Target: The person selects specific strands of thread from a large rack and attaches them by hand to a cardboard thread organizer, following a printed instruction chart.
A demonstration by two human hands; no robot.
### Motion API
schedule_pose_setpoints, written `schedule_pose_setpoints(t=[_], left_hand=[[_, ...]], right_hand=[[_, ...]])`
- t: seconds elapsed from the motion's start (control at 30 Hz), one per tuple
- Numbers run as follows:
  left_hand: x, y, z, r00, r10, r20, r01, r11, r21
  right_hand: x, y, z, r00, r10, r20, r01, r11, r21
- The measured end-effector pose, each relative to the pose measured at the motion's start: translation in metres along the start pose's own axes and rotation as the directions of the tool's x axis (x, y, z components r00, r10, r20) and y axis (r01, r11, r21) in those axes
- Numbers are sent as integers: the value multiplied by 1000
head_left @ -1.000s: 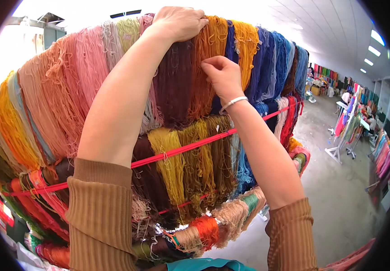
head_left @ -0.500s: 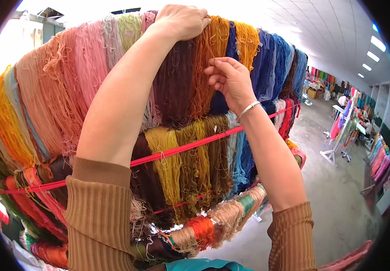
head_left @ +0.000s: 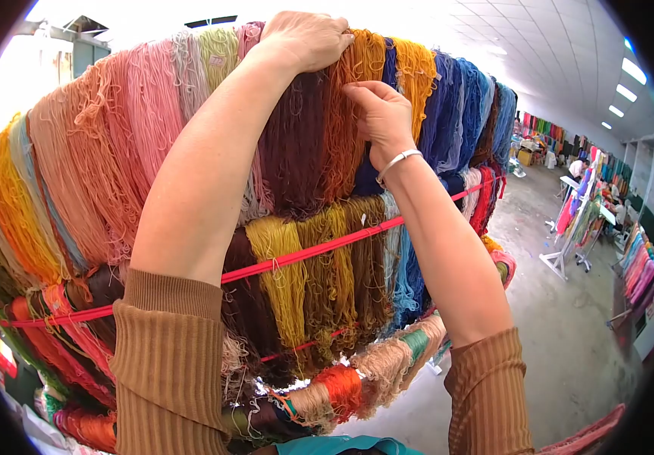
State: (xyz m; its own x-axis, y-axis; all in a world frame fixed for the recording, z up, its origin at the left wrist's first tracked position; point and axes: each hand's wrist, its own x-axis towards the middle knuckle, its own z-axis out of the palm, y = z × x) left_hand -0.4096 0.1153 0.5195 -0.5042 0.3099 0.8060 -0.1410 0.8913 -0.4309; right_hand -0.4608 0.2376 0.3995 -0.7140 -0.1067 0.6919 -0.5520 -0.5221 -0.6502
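Observation:
Skeins of rust-orange thread [head_left: 340,140] hang from the top of a rack, beside a dark maroon skein [head_left: 294,144]. Up at the rack's top edge, my left hand [head_left: 308,39] is curled over the heads of these two skeins; its fingertips are partly hidden. My right hand [head_left: 381,114], with a silver bangle at the wrist, is in front of the rust-orange skein. Its thumb and forefinger are pinched together on what looks like a fine strand of that thread, while the other fingers curl in. A golden-yellow skein [head_left: 415,76] hangs just to the right.
Pink skeins [head_left: 152,106] hang to the left, blue ones [head_left: 456,114] to the right. A red band [head_left: 304,262] runs across a lower row of yellow and brown skeins [head_left: 277,265]. Beyond the grey floor [head_left: 524,318], white stands [head_left: 558,262] and a person [head_left: 575,168] show.
My right hand has risen slightly and moved a little left, its fingers closer to the rust-orange skein. My left hand stays at the top of the rack.

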Motion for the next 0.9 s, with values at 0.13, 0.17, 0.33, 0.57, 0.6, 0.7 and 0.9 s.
schedule_pose_setpoints(t=[0.13, 0.17, 0.33, 0.57, 0.6, 0.7, 0.9], left_hand=[[-1, 0, -2, 1000, 4, 12, -4, 1000, 2], [-1, 1, -2, 1000, 4, 16, -4, 1000, 3], [-3, 2, 2, 999, 19, -43, -18, 1000, 17], [-14, 16, -23, 997, 17, -69, -20, 999, -36], [-13, 16, -24, 999, 28, -46, -30, 999, -24], [-6, 9, -10, 996, 53, -66, -52, 998, 18], [-10, 13, -13, 997, 42, -71, -39, 999, 36]], right_hand=[[-13, -8, -5, 998, 66, -8, -63, 982, 180], [-15, -11, -6, 995, 94, -32, -83, 965, 250], [-26, -19, -22, 973, 146, 181, -196, 933, 301], [-93, 9, -58, 983, -3, 184, 62, 947, -314], [-111, 12, -70, 980, 7, 200, 70, 925, -373], [-177, 25, -108, 970, 2, 245, 139, 818, -558], [-341, 40, -209, 931, 361, -43, -267, 599, -755]])
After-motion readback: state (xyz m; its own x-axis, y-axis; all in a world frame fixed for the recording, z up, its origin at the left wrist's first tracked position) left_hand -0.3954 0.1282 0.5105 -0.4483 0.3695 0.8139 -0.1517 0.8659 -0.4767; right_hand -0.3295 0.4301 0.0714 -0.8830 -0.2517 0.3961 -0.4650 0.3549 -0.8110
